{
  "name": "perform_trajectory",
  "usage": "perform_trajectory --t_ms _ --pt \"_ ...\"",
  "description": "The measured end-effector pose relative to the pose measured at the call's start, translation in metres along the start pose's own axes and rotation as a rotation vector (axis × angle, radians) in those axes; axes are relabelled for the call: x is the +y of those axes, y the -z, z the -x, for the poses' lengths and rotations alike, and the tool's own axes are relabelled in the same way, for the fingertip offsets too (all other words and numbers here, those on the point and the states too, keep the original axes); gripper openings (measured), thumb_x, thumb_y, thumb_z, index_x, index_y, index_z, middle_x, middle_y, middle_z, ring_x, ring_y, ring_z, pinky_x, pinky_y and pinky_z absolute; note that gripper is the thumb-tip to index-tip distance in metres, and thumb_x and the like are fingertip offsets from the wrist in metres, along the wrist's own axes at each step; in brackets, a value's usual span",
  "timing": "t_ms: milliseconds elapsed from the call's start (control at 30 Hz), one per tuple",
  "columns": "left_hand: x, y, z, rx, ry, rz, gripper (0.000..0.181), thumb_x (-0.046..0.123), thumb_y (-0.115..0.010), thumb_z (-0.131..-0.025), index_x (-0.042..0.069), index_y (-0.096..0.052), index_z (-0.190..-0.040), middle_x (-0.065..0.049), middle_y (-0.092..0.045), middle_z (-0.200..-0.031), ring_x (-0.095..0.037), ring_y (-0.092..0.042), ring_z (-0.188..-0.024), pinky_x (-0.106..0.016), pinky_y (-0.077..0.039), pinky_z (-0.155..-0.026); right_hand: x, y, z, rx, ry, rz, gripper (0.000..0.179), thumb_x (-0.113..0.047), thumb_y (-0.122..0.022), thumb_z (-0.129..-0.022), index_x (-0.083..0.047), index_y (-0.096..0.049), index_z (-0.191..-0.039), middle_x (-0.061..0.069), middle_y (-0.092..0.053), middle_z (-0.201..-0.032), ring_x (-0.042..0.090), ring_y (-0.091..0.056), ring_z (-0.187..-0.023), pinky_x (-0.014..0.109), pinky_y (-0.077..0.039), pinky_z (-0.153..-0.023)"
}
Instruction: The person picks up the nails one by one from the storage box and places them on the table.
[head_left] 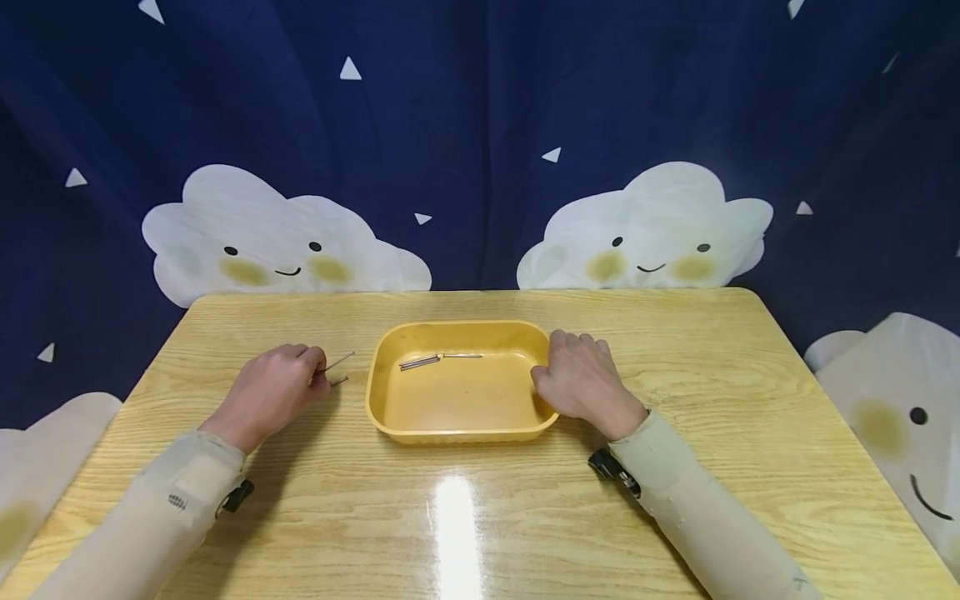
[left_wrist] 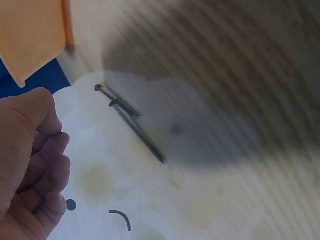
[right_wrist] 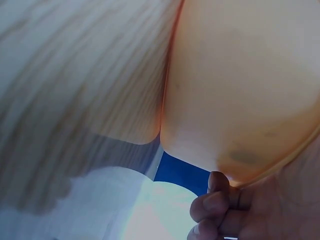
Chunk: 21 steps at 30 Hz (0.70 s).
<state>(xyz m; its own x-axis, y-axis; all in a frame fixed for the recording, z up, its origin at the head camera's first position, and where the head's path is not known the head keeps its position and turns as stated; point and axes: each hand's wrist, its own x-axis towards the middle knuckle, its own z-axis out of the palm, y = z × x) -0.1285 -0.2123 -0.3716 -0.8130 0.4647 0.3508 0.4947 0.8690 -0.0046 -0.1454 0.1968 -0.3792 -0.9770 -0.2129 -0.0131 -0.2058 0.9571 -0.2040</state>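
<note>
Head view shows me the yellow tray (head_left: 461, 435) at the middle of the wooden table (head_left: 457, 533), with a person's hand at either side. On its right end the right hand (head_left: 585, 375) grips the rim, thumb inside; the knuckles mask most of that corner. From the right wrist I see curled fingers outside the wall, but the thumb is out of sight and much of the tray is cut off by the frame.

Left of the tray, the left hand (head_left: 281, 383) is bent narrow, thumb close to the fingertips. I cannot tell whether anything is pinched there, since the hand covers its own grip. Two loose metal pieces (left_wrist: 137, 132) show just beside it; from above their near ends seem to run behind the fingers, while the left wrist view shows a gap between. Both have small heads, though blur softens the details.

Inside the tray, by its far wall, I make out a small bundle of slim pieces (head_left: 420, 363), too tight to count, and a single slim piece (head_left: 463, 356) beside it.
</note>
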Motion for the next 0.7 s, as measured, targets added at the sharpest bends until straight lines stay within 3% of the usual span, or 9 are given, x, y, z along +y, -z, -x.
perform_trajectory --t_ms 267,700 --pt "0.001 -0.008 0.008 -0.027 0.007 -0.004 0.022 0.008 -0.082 -0.081 0.011 -0.06 -0.076 0.0 -0.059 -0.069 -0.015 -0.054 -0.061 -0.036 -0.049 -0.053 -0.002 0.0 -0.001 -0.003 -0.004 0.0 0.024 -0.03 -0.05 -0.093 -0.007 -0.051 -0.088 0.009 -0.051 -0.079 0.029 -0.048 -0.072 0.037 -0.033 -0.068" --pt "0.001 -0.016 0.015 -0.048 0.019 0.021 0.023 0.008 -0.078 -0.082 0.012 -0.058 -0.073 0.002 -0.055 -0.065 -0.012 -0.048 -0.057 -0.034 -0.045 -0.05 -0.001 0.0 -0.001 0.0 -0.01 0.007 0.025 -0.03 -0.05 -0.093 -0.005 -0.052 -0.091 0.01 -0.052 -0.08 0.03 -0.049 -0.074 0.039 -0.035 -0.07"
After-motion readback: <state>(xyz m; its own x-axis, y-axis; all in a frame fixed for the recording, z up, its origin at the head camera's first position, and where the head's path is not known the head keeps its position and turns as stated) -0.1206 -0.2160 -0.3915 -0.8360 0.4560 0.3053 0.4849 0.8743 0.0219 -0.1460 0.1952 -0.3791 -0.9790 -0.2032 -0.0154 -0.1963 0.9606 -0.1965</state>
